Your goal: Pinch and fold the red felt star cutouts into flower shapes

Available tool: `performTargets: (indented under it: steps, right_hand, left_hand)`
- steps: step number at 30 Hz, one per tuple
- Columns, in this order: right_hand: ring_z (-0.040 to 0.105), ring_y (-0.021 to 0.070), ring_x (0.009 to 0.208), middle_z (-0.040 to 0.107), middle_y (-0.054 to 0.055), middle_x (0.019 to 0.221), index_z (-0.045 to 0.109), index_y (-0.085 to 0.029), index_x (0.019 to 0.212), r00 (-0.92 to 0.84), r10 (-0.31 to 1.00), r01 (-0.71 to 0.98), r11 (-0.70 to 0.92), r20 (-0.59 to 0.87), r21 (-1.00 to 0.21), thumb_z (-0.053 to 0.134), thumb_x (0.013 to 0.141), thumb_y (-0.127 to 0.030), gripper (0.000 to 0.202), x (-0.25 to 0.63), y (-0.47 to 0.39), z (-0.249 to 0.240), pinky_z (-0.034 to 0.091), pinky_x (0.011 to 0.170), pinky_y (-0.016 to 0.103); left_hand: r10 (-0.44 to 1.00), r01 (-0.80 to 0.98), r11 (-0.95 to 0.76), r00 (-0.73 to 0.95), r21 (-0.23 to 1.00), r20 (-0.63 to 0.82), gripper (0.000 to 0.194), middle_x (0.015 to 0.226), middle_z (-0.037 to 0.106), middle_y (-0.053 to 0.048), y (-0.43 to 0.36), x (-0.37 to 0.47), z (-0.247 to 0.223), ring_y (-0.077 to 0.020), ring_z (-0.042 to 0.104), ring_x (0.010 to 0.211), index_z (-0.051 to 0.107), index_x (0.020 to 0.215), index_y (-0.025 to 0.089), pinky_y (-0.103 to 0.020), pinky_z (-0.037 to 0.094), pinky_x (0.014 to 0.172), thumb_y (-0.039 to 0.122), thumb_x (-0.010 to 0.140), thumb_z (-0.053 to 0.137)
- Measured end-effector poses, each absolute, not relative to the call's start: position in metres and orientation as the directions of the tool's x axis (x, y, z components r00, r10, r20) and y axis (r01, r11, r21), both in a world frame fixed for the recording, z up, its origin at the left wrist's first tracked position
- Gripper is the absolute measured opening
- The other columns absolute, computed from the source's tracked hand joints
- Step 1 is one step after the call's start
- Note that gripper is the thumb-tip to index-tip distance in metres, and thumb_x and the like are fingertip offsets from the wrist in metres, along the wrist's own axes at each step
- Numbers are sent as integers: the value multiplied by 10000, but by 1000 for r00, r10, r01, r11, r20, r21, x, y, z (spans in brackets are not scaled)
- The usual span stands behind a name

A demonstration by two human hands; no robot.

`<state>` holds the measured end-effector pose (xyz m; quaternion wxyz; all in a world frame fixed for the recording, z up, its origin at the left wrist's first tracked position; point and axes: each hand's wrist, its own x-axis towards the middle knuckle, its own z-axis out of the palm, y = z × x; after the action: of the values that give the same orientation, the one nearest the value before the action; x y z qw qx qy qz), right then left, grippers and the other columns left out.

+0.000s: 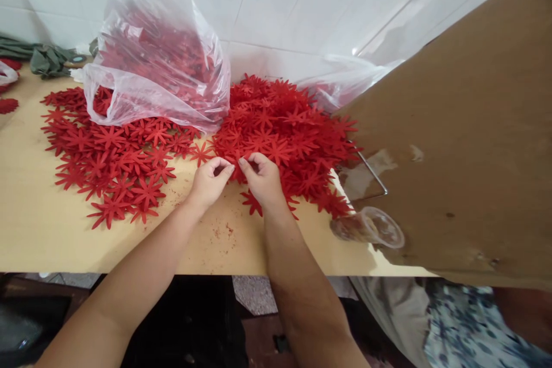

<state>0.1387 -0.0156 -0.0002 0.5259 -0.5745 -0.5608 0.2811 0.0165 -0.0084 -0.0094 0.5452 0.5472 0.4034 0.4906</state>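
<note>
My left hand [209, 183] is closed in a pinch, thumb against fingertip, over the middle of the table. Facing it a short gap away, my right hand [263, 179] pinches the same way. Whatever is between the fingertips is too small to make out. Just behind and under the fingers spreads a heap of red flower-shaped cutouts [276, 132] with narrow petals. To the left lies a second pile of similar red cutouts [110, 169]. One loose red cutout [200, 153] sits just beyond my left hand.
A clear plastic bag [159, 77] filled with red pieces stands behind the left pile. On the right, a clear plastic cup [366, 227] lies on its side by a brown board [457, 144] with a metal wire handle [374, 172]. Green cloth [49, 60] lies far left.
</note>
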Motion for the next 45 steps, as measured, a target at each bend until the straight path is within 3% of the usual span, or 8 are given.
performTargets:
  steps: [11,16,19,22,25,29,35,45]
  right_hand:
    - [278,80,471,302,-72,483,363,-203,547,242,929,508,126,281,-852,502,760,-414,331,138,-18,8,237,471,240]
    - [324,106,511,331,-51,512,366,-209,553,365,851,655,54,378,-754,458,776,-408,312,168,-3,6,312,529,265]
    - [482,204,776,530,69,801,549,-175,785,387,727,835,-15,568,-549,536,708,-334,177,189,6,12,387,734,378]
    - [456,301,1023,502,168,1112,554,-158,1065,311,682,922,-47,661,-385,589,663,-281,422,188,12,23,336,867,483]
    - [527,255,917,610,116,963,619,-189,969,88,820,893,187,565,-410,519,740,-258,259,157,18,33,377,849,443]
    - [542,211,864,649,71,898,662,-210,897,-331,859,770,485,390,-415,504,789,-262,198,94,28,28,397,839,376]
    - [441,322,1022,561,175,1073,596,-137,1088,-307,914,902,368,265,-224,517,786,-325,365,37,47,9,364,825,438]
    - [542,172,798,647,65,817,658,-170,791,-101,922,758,314,373,-572,464,823,-305,238,52,64,10,388,775,294]
  left_hand:
    - [978,-115,-77,183,990,98,151,606,476,33,-7,16,-10,-79,420,586,506,675,157,-222,358,613,278,764,499]
    - [986,-145,5,167,989,19,125,624,511,23,-4,17,-13,-84,461,593,524,722,160,-218,370,607,262,779,480]
    - [986,-96,-23,161,995,39,127,612,510,27,-6,21,-17,-82,446,576,535,718,164,-220,361,599,263,779,484]
    - [980,-38,-86,175,996,92,134,607,508,27,-8,22,-16,-86,440,582,534,688,167,-222,356,595,258,775,489]
    - [984,-81,-147,93,986,155,125,608,505,30,-5,11,-7,-82,445,588,529,681,169,-216,364,604,248,772,495]
    - [940,-332,-226,-321,916,115,119,579,469,48,10,-21,8,-62,416,525,517,707,170,-195,346,543,235,790,463]
    - [867,-466,-260,-499,846,-9,122,499,409,72,22,-43,8,-43,343,424,487,663,164,-187,283,463,198,775,455]
    - [902,-495,-223,-432,840,-16,118,536,473,43,20,-32,7,-36,406,456,533,649,149,-173,316,474,231,731,505]
